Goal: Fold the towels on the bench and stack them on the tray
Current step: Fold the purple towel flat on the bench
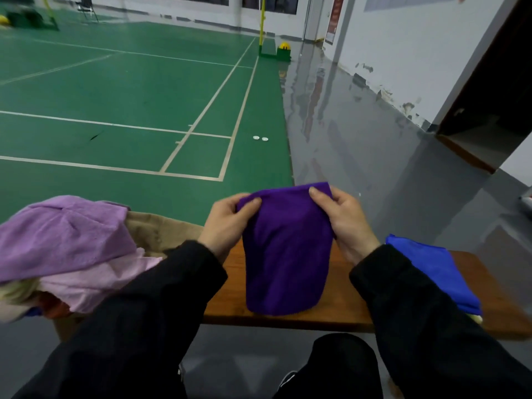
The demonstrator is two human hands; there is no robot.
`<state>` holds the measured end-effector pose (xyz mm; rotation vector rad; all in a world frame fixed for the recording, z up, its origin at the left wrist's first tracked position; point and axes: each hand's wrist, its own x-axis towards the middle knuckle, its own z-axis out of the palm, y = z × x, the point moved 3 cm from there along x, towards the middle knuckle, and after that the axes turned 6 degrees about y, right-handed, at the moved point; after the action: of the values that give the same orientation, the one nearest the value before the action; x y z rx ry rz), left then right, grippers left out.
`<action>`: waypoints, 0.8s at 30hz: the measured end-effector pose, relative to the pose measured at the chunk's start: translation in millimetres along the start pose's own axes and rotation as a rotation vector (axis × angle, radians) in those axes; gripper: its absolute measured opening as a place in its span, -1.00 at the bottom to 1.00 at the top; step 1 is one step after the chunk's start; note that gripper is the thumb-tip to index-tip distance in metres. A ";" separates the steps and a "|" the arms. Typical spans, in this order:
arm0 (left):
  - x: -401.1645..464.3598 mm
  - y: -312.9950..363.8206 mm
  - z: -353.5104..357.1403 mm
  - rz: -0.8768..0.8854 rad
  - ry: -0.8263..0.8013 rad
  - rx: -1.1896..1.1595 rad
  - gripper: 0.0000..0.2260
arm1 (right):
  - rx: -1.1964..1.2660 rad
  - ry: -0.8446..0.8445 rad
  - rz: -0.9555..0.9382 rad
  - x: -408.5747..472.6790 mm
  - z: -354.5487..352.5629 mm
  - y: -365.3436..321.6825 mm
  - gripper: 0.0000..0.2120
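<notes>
left hand (227, 223) + right hand (345, 220) grip: each pinches a top corner of purple towel (285, 254) | hangs, hem on worktop (339, 309) | risk: corner slips, fold skews

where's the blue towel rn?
In the head view the blue towel lies folded at the right end of the wooden bench, just outside the right sleeve and right of the dark purple towel both hands hold.

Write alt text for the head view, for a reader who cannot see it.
The left hand and right hand pinch the top corners of a purple towel above a wooden bench. Unfolded lilac and pink towels lie left, a folded blue towel right.
</notes>
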<state>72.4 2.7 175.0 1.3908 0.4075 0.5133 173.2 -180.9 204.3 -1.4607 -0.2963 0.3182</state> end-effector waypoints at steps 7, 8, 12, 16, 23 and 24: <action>27.8 80.5 3.0 0.517 -0.018 0.402 -0.86 | -0.143 0.043 -0.361 31.9 -9.9 -57.4 -0.90; 19.9 81.8 -0.1 0.568 -0.020 0.416 -0.87 | -0.155 0.036 -0.390 23.2 -12.6 -59.0 -0.89; -23.6 34.8 -24.9 0.610 -0.060 0.492 -0.88 | -0.276 -0.006 -0.411 -22.4 -29.7 -17.7 -0.83; -66.6 -80.3 -52.2 0.377 -0.184 0.704 -0.84 | -0.540 -0.109 -0.159 -64.5 -54.0 92.1 -0.81; -98.1 -184.0 -65.9 0.202 -0.267 0.879 -0.70 | -0.774 -0.162 0.032 -92.9 -64.3 186.9 -0.78; -91.9 -181.4 -63.0 0.213 -0.248 0.872 -0.69 | -0.782 -0.107 0.002 -83.9 -64.9 183.9 -0.80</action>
<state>-19.9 -16.0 -15.9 2.3298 0.2853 0.3292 115.1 -257.7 15.1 -2.2146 -0.5446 0.2952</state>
